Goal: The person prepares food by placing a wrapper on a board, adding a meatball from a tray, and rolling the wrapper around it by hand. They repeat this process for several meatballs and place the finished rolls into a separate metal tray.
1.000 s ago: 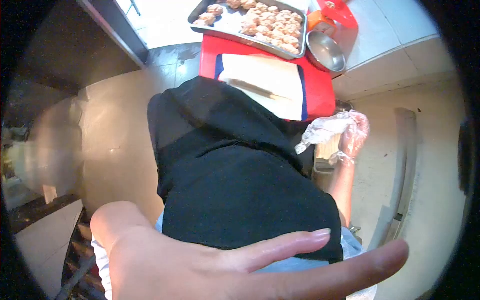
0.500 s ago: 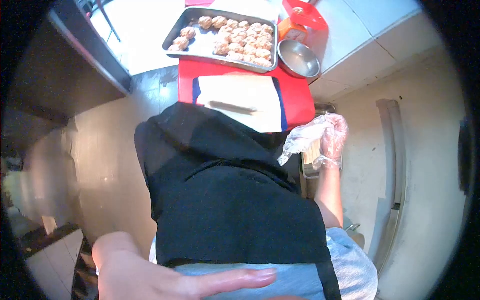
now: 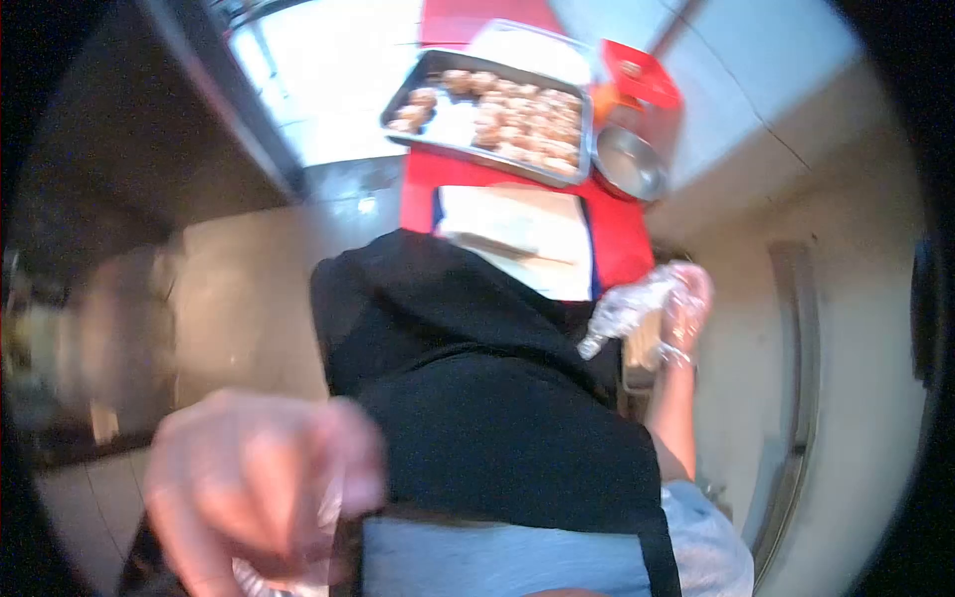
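My left hand [image 3: 261,478], bare and smeared by motion, is raised close to the camera at the lower left. Its fingers point downward and look bent, but the blur hides whether they hold anything. At the right, my right hand [image 3: 691,298] wears a clear plastic glove and is closed on another crumpled clear plastic glove [image 3: 627,308], which hangs out to the left beside my black apron [image 3: 497,428]. Just beyond the apron, a pale cloth or board with blue edges [image 3: 532,214] lies on the red table [image 3: 423,194], with an elongated pale object [image 3: 487,244] on it.
A metal tray [image 3: 473,152] of lumpy brown food balls [image 3: 527,124] stands farther back on the table. To its right are a steel bowl [image 3: 631,164] and an orange scale [image 3: 619,107] with a red pan [image 3: 642,75]. A tiled wall [image 3: 756,60] runs along the right.
My left hand has lifted from my lap toward the camera, its fingers turning downward. The view has shifted, so the table appears lower and farther right. My right hand still grips the crumpled glove.
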Tool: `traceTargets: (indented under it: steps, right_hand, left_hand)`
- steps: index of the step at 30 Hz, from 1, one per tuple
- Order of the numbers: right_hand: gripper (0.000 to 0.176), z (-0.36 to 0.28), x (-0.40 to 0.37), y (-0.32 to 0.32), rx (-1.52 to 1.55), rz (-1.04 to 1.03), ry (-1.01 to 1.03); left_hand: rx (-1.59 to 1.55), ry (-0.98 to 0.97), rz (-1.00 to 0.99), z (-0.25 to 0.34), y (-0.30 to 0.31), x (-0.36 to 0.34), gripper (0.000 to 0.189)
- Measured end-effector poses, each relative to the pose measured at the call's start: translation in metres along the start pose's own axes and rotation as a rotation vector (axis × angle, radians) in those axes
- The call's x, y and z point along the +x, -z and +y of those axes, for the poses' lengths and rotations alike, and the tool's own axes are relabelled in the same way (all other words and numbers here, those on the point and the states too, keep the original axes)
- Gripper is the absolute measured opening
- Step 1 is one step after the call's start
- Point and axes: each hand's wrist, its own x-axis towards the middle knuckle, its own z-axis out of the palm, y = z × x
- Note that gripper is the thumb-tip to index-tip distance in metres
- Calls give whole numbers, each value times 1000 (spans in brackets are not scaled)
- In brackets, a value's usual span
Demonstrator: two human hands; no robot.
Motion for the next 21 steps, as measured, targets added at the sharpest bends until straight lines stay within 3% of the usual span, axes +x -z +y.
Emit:
traceTargets:
  steps: [4, 5, 7, 9, 12, 15, 19, 21]
  right_hand:
    - [20, 14, 5, 7, -135, -33, 23]
    - [18, 30, 10, 13, -67, -87, -14]
    - [34, 26, 10, 8, 100, -120, -105]
    - [48, 25, 7, 7, 56, -180, 141]
    - [31, 21, 6, 3, 85, -194, 204]
    - [29, 19, 7, 3, 227, -298, 36]
    - [40, 30, 10, 7, 90, -211, 22]
    - [37, 28, 9, 6, 114, -173, -21]
  left_hand:
    - [85, -96, -49, -3, -20, 5, 15]
    - [113, -125, -65, -4, -27, 8, 16]
    - [162, -184, -97, -5, -37, 15, 20]
    - [197, -230, -116, -8, -47, 22, 23]
    - [218, -298, -129, -10, -53, 30, 29]
    - [218, -357, -147, -15, -60, 32, 35]
    - [187, -424, -151, -24, -62, 36, 43]
    - [167, -461, -154, -30, -61, 40, 47]
